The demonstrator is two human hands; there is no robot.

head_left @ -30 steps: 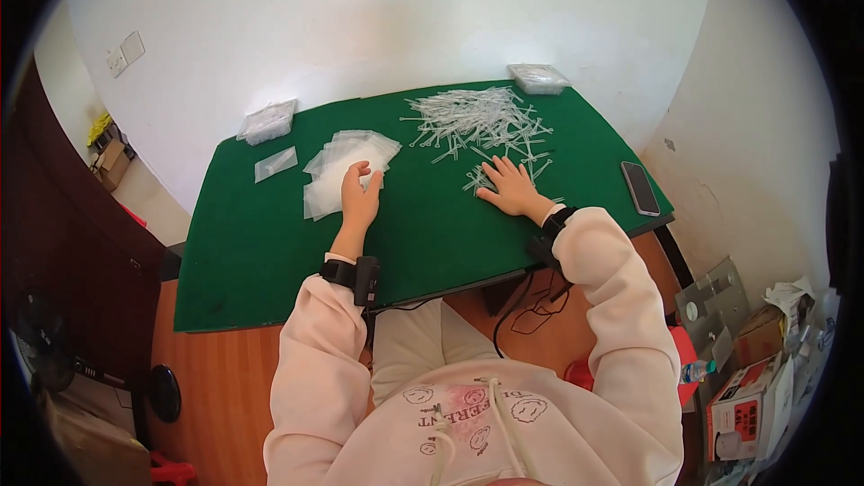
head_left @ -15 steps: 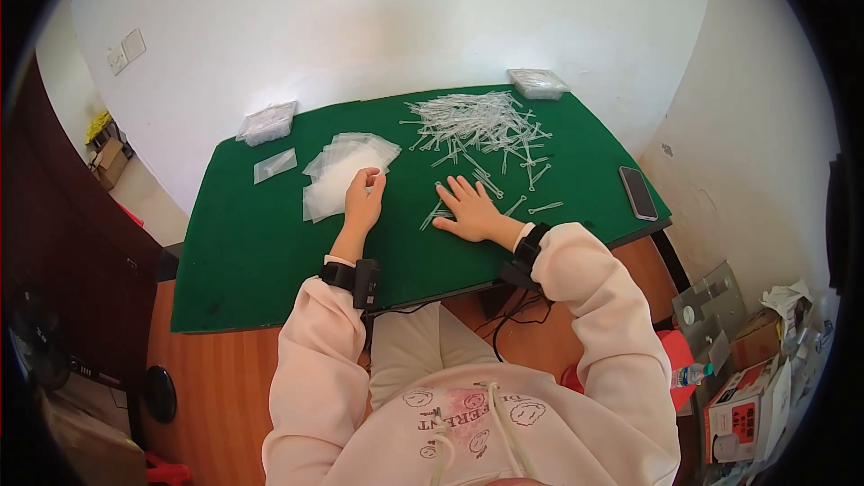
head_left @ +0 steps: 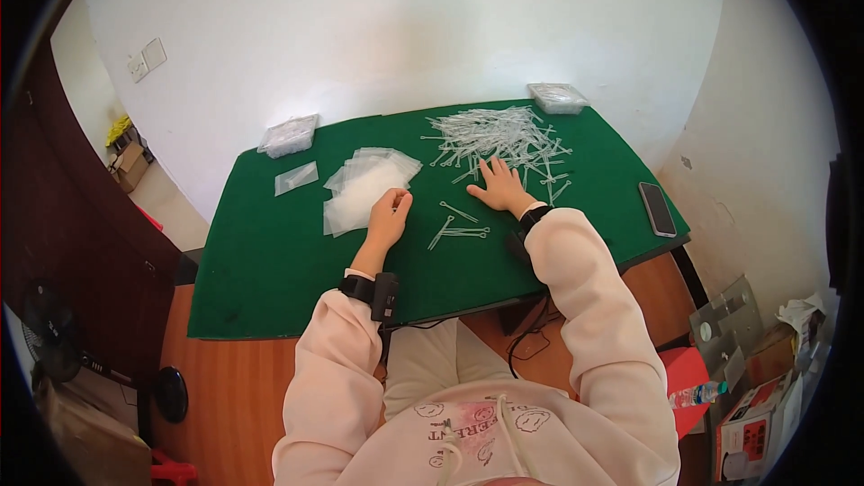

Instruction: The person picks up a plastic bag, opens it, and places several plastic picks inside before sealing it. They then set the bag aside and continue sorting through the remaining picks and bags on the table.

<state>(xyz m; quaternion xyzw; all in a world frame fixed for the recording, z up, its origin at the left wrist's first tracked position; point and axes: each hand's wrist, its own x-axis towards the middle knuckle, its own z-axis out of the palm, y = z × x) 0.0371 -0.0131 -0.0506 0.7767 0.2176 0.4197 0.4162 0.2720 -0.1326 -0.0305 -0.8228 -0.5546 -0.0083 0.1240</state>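
Note:
My left hand is closed, thumb against curled fingers, at the right edge of a fanned stack of clear plastic bags. Whatever its fingers may hold is too small to make out. My right hand lies flat with fingers spread, palm down, at the near edge of a heap of clear plastic two-pronged picks with ring ends. Its fingertips touch the nearest picks, and the palm hides what is under it. Between my hands, a few loose picks lie on the green tabletop.
A single folded clear bag lies left of the stack. Clear plastic boxes stand at the back left and back right against the wall. A phone rests by the right edge. Cartons and a bottle are on the right.
My right hand has moved away from me toward the heap, leaving a few picks apart in front of my left hand. The left hand stays closed beside the bags. The view has shifted slightly.

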